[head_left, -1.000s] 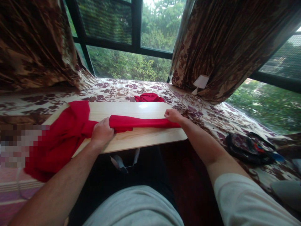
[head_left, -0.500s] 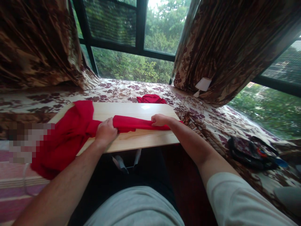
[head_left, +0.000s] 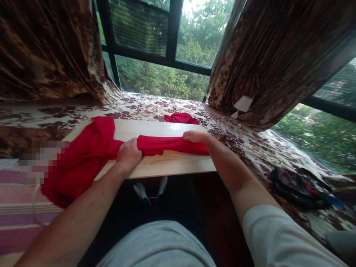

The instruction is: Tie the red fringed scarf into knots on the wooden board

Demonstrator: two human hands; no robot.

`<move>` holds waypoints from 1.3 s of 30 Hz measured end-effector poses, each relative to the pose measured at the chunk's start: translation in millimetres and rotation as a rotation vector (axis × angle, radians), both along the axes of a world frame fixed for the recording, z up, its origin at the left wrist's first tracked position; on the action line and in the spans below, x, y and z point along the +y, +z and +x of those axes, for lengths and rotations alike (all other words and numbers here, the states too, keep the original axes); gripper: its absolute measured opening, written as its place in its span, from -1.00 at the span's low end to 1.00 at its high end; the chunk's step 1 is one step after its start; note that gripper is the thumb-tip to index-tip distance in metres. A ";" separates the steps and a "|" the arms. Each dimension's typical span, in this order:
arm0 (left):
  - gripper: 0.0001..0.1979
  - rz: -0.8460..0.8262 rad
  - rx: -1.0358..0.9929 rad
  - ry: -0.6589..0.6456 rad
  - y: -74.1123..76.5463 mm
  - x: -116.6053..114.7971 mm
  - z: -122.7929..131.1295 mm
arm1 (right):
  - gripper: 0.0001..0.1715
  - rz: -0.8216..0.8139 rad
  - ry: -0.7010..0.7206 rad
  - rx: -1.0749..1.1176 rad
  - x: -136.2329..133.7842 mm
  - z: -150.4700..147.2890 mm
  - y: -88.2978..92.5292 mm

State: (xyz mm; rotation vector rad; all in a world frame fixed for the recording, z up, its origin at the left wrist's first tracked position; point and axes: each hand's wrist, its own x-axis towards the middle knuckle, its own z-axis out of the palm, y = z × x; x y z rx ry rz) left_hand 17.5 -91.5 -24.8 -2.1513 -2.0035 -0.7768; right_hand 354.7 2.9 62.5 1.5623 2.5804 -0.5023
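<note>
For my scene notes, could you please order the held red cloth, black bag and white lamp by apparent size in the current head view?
1. Held red cloth
2. Black bag
3. White lamp
Apparent size only; the lamp is farther off.

Floral curtains (head_left: 267, 55) (brownish) beside dark-framed windows (head_left: 144, 29).

free: board (head_left: 167, 165) far/nr strips; blk: red cloth (head_left: 161, 143) across mid; l hand (head_left: 129, 152); r hand (head_left: 195, 136)
</note>
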 end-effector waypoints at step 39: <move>-0.34 0.037 0.037 -0.091 36.7 -12.0 14.0 | -0.17 0.279 -0.100 0.091 -69.5 -66.9 -79.1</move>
